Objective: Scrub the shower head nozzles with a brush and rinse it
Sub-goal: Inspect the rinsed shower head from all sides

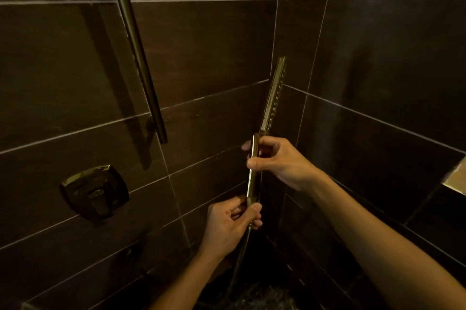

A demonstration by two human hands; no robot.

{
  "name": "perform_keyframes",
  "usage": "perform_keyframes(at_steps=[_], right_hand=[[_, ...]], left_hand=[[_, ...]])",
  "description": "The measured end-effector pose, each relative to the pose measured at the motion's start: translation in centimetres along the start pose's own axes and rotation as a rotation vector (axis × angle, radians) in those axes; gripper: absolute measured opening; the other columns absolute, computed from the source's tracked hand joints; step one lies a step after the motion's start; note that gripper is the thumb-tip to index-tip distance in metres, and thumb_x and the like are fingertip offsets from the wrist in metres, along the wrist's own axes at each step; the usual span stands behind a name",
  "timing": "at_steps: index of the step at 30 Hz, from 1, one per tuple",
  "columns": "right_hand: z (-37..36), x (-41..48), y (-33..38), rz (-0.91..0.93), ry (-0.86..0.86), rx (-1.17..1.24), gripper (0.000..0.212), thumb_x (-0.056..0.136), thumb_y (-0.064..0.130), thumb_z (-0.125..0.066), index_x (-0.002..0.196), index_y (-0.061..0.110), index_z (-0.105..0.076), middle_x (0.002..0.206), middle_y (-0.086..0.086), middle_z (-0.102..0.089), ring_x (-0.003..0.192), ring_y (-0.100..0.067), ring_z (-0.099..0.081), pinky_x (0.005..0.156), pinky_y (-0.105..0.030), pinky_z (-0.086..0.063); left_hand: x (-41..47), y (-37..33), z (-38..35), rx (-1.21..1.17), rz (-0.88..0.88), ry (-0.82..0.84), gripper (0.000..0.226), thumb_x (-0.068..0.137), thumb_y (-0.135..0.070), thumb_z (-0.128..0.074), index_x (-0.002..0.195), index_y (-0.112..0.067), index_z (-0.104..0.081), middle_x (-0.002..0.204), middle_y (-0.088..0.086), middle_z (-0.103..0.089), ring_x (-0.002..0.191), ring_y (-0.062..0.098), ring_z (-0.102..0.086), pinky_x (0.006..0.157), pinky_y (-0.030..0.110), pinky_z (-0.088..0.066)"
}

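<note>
A slim brass hand shower head (273,93) stands nearly upright in the middle of the view, its row of nozzles facing right toward the corner. My right hand (280,160) grips its handle (253,173) just below the head. Lower down, my left hand (233,225) pinches the bottom end of the handle where the metal hose (240,254) joins it. The hose drops away toward the dark floor. No brush is in view.
Dark brown wall tiles surround me on the left and right, meeting in a corner behind the shower head. A brass slide rail (136,49) runs down the left wall. Below it sits a square brass mixer valve (94,192). A lit niche edge (455,178) shows at far right.
</note>
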State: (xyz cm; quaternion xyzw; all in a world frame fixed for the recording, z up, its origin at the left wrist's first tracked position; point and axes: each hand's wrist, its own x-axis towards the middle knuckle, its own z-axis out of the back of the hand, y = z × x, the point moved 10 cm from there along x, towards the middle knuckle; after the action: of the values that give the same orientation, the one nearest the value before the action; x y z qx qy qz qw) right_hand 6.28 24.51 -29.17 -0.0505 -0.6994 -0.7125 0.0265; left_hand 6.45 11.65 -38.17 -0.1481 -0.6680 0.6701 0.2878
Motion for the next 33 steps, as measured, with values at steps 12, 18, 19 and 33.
perform_keyframes(at_steps=[12, 18, 19, 33], right_hand=[[-0.5, -0.8, 0.5, -0.035, 0.11, -0.164, 0.039, 0.092, 0.009, -0.071, 0.13, 0.011, -0.064, 0.116, -0.012, -0.073, 0.111, -0.021, -0.071, 0.093, -0.028, -0.056], [-0.4, -1.2, 2.4, 0.122, -0.071, -0.419, 0.03, 0.082, 0.025, -0.083, 0.101, 0.004, -0.072, 0.101, -0.007, -0.074, 0.096, -0.016, -0.071, 0.086, -0.03, -0.058], [-0.5, -1.3, 2.5, 0.148, -0.098, -0.468, 0.028, 0.081, 0.031, -0.084, 0.098, 0.011, -0.073, 0.1, -0.003, -0.074, 0.096, -0.013, -0.07, 0.086, -0.031, -0.058], [-3.3, 0.1, -1.4, -0.035, -0.148, 0.253, 0.024, 0.103, 0.032, -0.055, 0.087, 0.015, -0.052, 0.063, 0.003, -0.046, 0.05, -0.012, -0.043, 0.049, -0.025, -0.04]], left_hand=[[-0.2, -0.3, 0.4, 0.082, -0.022, -0.043, 0.005, 0.09, -0.015, -0.07, 0.089, -0.013, -0.074, 0.083, 0.009, -0.078, 0.072, 0.021, -0.078, 0.067, 0.03, -0.062], [-0.5, -0.9, 0.1, 0.195, -0.05, -0.108, 0.008, 0.09, -0.019, -0.073, 0.082, -0.021, -0.075, 0.075, 0.001, -0.077, 0.067, 0.01, -0.074, 0.062, 0.021, -0.058], [-0.6, -0.8, 0.2, 0.193, -0.033, -0.122, 0.007, 0.09, -0.019, -0.073, 0.084, -0.021, -0.075, 0.075, 0.0, -0.077, 0.067, 0.008, -0.074, 0.06, 0.017, -0.055], [-1.1, -2.1, -1.2, 0.128, -0.015, -0.046, 0.011, 0.091, -0.015, -0.07, 0.082, -0.011, -0.074, 0.074, 0.011, -0.076, 0.062, 0.02, -0.075, 0.056, 0.024, -0.057]])
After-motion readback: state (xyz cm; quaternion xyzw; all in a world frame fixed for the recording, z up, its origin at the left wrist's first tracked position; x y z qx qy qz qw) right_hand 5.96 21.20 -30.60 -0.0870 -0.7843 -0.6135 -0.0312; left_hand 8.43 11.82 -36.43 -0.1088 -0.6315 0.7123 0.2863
